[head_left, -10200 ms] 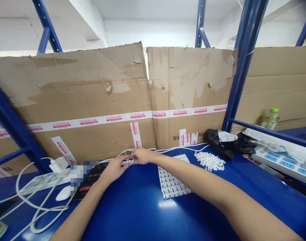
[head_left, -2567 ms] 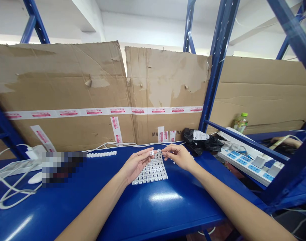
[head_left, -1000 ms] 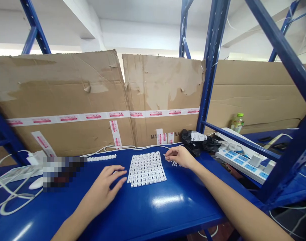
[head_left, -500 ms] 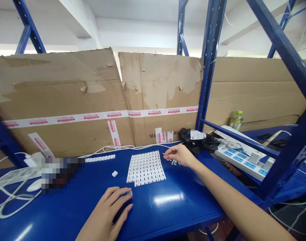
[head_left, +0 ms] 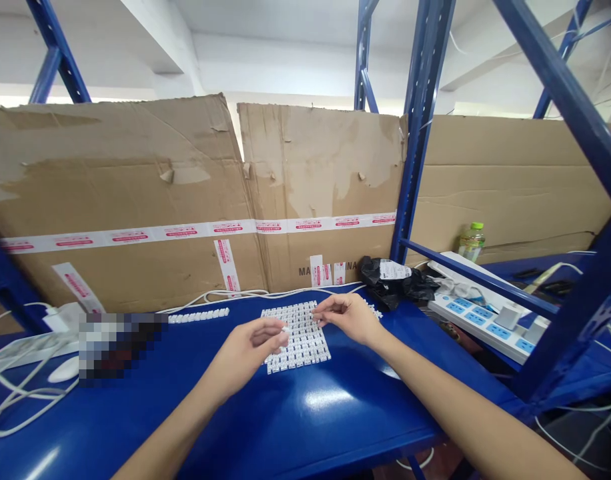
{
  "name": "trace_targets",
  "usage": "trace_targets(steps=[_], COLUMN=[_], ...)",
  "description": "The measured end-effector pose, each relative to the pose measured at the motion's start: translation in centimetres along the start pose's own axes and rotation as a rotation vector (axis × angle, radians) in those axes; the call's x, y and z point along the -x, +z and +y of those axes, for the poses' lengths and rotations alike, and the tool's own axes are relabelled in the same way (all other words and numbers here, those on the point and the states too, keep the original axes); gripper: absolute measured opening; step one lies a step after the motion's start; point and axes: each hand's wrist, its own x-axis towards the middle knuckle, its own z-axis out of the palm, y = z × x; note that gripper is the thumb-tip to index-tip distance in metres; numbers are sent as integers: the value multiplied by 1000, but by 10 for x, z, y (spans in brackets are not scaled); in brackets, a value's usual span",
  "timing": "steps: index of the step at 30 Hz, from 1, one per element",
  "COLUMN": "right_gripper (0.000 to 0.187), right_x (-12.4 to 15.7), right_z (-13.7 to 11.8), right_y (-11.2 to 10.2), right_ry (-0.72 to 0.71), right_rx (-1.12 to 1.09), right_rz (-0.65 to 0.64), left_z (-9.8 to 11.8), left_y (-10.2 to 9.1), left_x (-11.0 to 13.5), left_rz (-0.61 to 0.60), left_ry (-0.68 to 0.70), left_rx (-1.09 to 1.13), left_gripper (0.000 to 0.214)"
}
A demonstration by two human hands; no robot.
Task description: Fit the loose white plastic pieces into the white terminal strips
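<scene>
White plastic clip [head_left: 285,329] sat pinched in the left hand [head_left: 248,350] above the white gridded clip sheet [head_left: 305,348]. The right hand [head_left: 348,319] pinched its fingertips together, its contents too small to tell.

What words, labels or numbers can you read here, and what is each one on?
"MA" and "NA": black print on the cardboard, the middle hidden by tape strips.
Red print on the long tape: too small.
Label on the black bag: too small.
Bottle label: blurred.
Marks on the grid of white parts, and on the part in the left hand: too small.
</scene>
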Motion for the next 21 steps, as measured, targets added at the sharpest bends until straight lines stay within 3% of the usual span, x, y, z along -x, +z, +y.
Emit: trace_targets(steps=[3,7,12,21], right_gripper=[16,13,13,14], right_x=[5,9,11,13], right_z=[-6,-7,-8,-10], right_y=[8,11,12,13], right_ry=[-125,-235,-320,-383], right_rx=[28,122,275,367], right_rz=[26,22,-47,-45], left_z=[2,-9,-17,-17], left_y=[18,30,28,27], left_x=[-24,-32,-27,-28], left_rz=[-37,-54,-59,-96], left_ry=[-42,-48,-63,-53], left_rx=[219,333,331,327], left_gripper=[37,43,46,38])
